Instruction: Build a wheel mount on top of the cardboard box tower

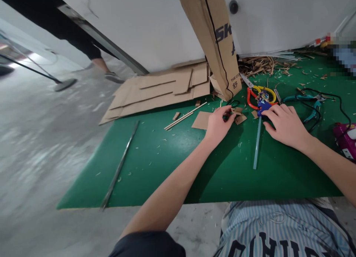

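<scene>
My left hand is curled above the table, its thumb and index finger closed near a small folded cardboard piece; the grip itself is partly hidden. A flat cardboard square lies just left of that hand. My right hand is bent over a blue glue gun, fingers on its body. From the gun a translucent glue stick points toward me. Beyond it lie scissors with red and yellow handles. Teal-handled pliers rest right of my right hand.
Cut cardboard sheets cover the table's far left, beside a standing cardboard box. Thin wooden sticks and a dark strip lie on the green table. Scraps pile behind; a magenta power strip sits right. A person's leg shows beyond.
</scene>
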`<state>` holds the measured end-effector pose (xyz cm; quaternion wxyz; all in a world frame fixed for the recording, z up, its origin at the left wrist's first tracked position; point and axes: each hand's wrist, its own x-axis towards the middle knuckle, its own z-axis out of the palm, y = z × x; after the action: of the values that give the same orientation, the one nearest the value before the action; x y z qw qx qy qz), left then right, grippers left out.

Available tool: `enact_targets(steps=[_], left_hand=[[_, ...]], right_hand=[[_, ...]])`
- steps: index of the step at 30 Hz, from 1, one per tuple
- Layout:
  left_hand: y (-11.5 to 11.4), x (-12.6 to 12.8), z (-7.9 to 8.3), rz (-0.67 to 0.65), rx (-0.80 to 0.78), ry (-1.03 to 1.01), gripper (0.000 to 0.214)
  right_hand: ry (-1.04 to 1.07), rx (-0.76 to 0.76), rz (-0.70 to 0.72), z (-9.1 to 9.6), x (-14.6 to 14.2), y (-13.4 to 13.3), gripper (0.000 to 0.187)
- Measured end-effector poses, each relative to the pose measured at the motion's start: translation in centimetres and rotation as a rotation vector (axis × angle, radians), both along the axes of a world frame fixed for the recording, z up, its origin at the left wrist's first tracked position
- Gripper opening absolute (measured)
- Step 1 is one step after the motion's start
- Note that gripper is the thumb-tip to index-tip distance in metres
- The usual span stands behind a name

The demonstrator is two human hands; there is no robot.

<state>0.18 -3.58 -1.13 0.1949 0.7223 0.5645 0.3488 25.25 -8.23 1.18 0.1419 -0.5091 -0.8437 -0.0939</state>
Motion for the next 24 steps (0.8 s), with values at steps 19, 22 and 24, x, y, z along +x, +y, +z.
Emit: enact_targets(steps=[19,22,24], left_hand=[[-2.9,1.7,3.3,0.056,-0.117,0.564,0.030],[-3.0,1.7,3.1,0.040,-0.153,0.570,0.027],[-3.0,1.7,3.0,0.038,-0.155,0.562,0.025]], right_hand=[[-0.103,-0.033,-0.230,-0.5,1.4,1.1,0.049],[-0.110,-0.045,-0.242,-0.7,1.4,1.4,0.048],[-0.123,-0.039,-0.234,-0.7,1.4,1.4,0.046]])
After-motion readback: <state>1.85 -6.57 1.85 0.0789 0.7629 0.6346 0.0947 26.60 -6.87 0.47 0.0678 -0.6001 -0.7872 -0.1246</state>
